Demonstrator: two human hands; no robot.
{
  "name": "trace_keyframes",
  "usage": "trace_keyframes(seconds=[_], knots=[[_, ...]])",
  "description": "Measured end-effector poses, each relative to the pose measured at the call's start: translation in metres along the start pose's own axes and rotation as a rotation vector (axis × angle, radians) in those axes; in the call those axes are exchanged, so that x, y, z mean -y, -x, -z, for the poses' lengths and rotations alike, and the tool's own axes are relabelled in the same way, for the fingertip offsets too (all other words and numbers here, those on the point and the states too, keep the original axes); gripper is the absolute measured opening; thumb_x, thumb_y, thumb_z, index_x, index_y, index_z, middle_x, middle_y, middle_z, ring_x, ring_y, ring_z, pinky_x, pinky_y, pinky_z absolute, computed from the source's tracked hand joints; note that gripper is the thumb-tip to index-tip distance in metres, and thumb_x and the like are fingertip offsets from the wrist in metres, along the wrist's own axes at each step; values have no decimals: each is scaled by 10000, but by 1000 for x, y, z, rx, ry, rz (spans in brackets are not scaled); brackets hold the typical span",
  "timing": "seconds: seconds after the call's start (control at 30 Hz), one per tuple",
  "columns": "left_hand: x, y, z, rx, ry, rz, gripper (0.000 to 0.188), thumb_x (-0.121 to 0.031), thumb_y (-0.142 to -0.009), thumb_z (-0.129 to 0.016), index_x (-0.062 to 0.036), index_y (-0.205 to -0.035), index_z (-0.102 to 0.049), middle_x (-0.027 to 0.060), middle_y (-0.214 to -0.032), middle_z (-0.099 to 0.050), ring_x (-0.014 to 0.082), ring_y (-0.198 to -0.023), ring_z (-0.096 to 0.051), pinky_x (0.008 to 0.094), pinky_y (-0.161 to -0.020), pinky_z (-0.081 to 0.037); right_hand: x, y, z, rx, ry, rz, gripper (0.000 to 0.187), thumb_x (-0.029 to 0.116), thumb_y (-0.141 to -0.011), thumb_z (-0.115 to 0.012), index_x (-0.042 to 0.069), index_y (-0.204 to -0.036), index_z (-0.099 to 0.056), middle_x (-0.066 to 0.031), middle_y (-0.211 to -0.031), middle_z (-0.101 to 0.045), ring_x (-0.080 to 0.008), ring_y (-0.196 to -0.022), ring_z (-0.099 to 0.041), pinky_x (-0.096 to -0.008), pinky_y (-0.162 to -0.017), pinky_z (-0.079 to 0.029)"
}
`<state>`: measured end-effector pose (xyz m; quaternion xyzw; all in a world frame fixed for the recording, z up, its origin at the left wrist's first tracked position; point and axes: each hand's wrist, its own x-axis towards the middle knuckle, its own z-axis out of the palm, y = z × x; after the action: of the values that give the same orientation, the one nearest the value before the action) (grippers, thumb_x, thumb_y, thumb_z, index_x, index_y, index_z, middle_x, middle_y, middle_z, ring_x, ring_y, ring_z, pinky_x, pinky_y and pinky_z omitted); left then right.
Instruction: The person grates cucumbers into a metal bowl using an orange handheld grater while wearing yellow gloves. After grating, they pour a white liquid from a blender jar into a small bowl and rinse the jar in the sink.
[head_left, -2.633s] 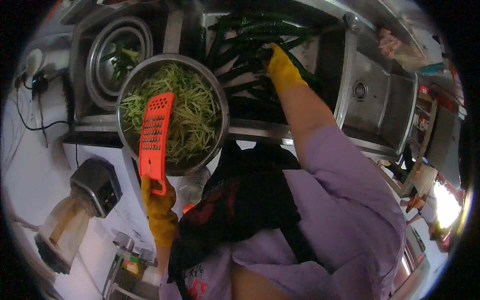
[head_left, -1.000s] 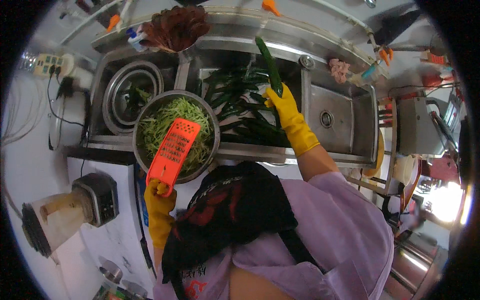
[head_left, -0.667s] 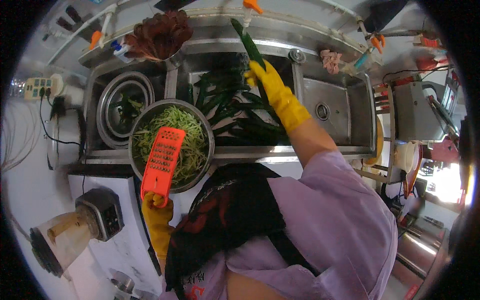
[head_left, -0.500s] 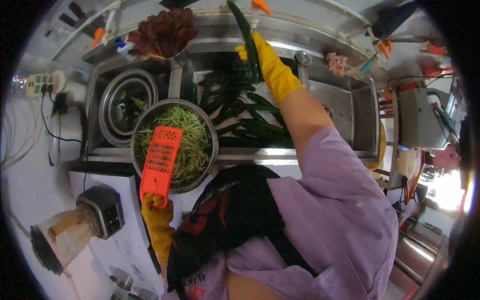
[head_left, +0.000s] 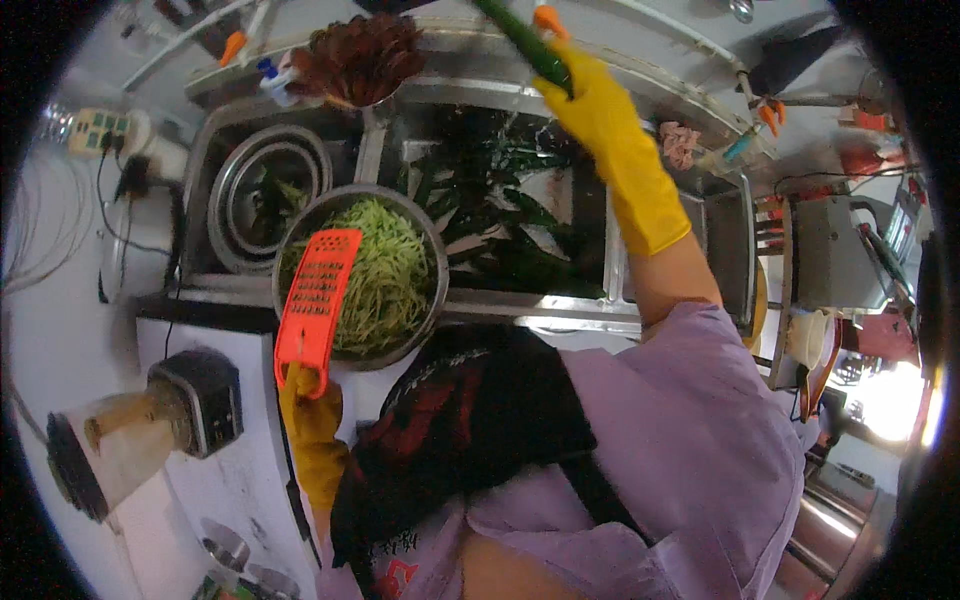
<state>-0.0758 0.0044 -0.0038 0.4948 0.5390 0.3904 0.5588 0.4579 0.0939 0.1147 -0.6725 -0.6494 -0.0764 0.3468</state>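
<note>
My right hand [head_left: 605, 115], in a yellow rubber glove, is closed around the lower end of a long green cucumber [head_left: 522, 40], raised over the far side of the sink. My left hand [head_left: 308, 410], gloved too, grips the handle end of an orange-red grater [head_left: 318, 295]. That grater slants across the left part of a metal bowl [head_left: 441, 270] heaped with pale green shreds [head_left: 390, 275]. Below my right arm, several dark green cucumbers [head_left: 530, 262] lie in the middle sink basin, where water splashes at the far side.
In the left basin stand nested metal bowls [head_left: 218, 210] with some green pieces. A dark red leafy bunch [head_left: 360, 58] sits on the back ledge. A blender [head_left: 195, 405] lies at the left, near a power strip [head_left: 100, 130]. Pink cloth [head_left: 680, 145] rests behind the right basin.
My right hand has moved to the right and up with the cucumber, which now tilts more to the left. My left hand and the grater keep nearly the same place over the bowl.
</note>
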Motion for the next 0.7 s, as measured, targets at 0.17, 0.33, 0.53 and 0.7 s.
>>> trace_keyframes(seconds=[0.17, 0.33, 0.53, 0.7], knots=[[27, -5, 23, 90, 223, -64, 106, -89, -932, -477, -58, -887, -568, -36, -876, -551, 145, -755, -535, 275, -649, -471, 9, -14, 11, -176, -46, -290, 305, 206, -861, -672, 24, -1101, -626, -70, -826, -669, -146, -757, -627, -304, -683, -489], [22, -9, 37, 153, 1149, 118, 194, -42, -915, -426, -55, -1041, -573, 2, -1051, -621, 168, -912, -600, 287, -728, -491, -15, -28, -6, -24, -227, -341, 296, 209, -862, -674, 43, -1102, -626, -79, -844, -645, -127, -770, -601, -307, -649, -484], [-45, 18, -10, -157, 675, -16, 349, -36, -902, -433, 7, -1244, -491, 151, -1234, -573, 246, -1174, -531, 362, -941, -461, 10, -24, -6, -180, -547, -253, 401, 350, -865, -680, 1, -1057, -641, -42, -848, -632, -122, -748, -565, -261, -701, -434], [-54, 25, -6, 50, 1149, 171, 401, -35, -888, -455, 33, -1283, -452, 218, -1280, -530, 316, -1211, -518, 392, -994, -463, -10, -24, -20, -14, -518, -458, 439, 332, -888, -656, -14, -1156, -618, -70, -923, -669, -140, -812, -630, -260, -733, -469]])
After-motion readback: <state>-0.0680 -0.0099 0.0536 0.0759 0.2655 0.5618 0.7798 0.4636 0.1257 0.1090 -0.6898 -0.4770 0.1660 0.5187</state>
